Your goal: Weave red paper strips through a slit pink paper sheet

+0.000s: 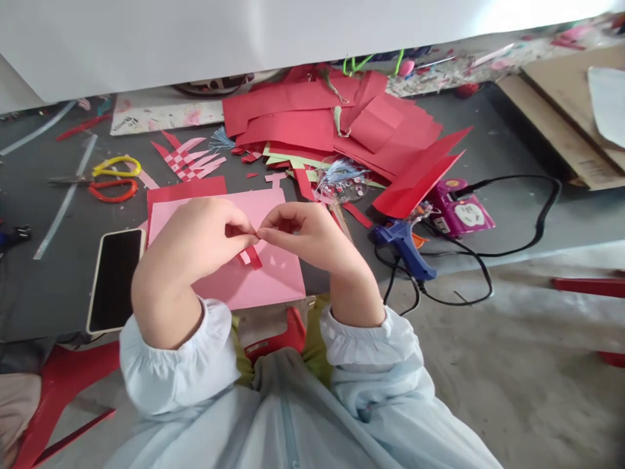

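Note:
My left hand and my right hand meet fingertip to fingertip above a pink paper sheet. Both are closed in a pinch around a small piece of red and pink paper strips, whose lower end hangs out under the fingers. Its upper part is hidden by my hands. Beneath the pink sheet, a red sheet sticks out at the upper left. Beyond it lies a woven piece of red and pink paper strips with loose ends fanned out.
Left of me lie scissors with yellow and orange handles and a phone. Red paper sheets are heaped at the back. On the right are a blue glue gun, its black cord, a purple box and cardboard.

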Available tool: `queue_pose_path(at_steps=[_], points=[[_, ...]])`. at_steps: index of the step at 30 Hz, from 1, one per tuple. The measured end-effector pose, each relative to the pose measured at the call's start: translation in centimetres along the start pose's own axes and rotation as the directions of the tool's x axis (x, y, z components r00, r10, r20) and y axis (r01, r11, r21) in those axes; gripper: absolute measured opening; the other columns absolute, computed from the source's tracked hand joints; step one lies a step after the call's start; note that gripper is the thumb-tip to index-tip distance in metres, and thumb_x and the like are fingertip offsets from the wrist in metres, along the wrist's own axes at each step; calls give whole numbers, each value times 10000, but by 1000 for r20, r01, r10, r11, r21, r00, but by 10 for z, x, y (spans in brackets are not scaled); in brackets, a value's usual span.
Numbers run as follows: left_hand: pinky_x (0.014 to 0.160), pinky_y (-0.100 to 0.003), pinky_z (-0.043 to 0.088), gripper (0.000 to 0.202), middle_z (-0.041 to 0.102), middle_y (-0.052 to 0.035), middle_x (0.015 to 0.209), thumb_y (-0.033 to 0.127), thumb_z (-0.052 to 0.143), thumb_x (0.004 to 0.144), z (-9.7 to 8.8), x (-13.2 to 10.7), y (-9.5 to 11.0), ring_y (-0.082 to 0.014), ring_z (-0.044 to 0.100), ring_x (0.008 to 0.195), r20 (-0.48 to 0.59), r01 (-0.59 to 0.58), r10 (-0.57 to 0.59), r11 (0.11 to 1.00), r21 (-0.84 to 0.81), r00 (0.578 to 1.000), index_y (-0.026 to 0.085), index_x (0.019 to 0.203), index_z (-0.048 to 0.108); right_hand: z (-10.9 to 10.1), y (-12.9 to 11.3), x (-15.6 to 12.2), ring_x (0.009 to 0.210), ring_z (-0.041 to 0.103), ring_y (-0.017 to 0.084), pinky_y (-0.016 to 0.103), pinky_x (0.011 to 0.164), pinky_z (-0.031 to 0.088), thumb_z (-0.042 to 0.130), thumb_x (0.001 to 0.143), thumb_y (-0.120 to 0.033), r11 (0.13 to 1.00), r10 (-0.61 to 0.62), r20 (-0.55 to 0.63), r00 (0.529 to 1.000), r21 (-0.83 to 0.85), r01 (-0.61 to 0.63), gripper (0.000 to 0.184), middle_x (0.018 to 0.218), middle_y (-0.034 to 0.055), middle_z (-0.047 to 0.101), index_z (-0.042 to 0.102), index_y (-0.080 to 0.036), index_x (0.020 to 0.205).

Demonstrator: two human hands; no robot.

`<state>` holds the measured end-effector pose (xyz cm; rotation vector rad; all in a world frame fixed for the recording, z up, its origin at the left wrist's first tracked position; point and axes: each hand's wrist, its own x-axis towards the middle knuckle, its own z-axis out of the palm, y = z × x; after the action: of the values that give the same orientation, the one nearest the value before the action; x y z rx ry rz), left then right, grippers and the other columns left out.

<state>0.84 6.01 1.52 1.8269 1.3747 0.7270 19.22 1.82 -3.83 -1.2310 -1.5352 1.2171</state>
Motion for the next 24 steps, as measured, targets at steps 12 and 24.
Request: queue_pose_path(at_steps=[12, 24], points=[[567, -285, 400, 132, 658, 11, 639, 303, 770, 744, -27, -12, -38, -136, 546, 589, -326, 109, -138, 989, -105, 935, 211, 681, 700, 28, 3, 0, 626, 520, 111, 273, 617, 403, 645, 867, -298, 968, -16, -235, 972, -247, -44, 128, 751, 9, 679, 687, -196, 803], [585, -307, 379, 131, 689, 32, 618, 330, 772, 770, -33, -32, -42, -137, 551, 577, -475, 218, -149, 971, 95, 868, 211, 718, 764, 61, -6, 1, 636, 509, 122, 279, 621, 358, 772, 825, -291, 741, 134, -10, 991, -663, -107, 162, 906, 41, 729, 693, -182, 916]])
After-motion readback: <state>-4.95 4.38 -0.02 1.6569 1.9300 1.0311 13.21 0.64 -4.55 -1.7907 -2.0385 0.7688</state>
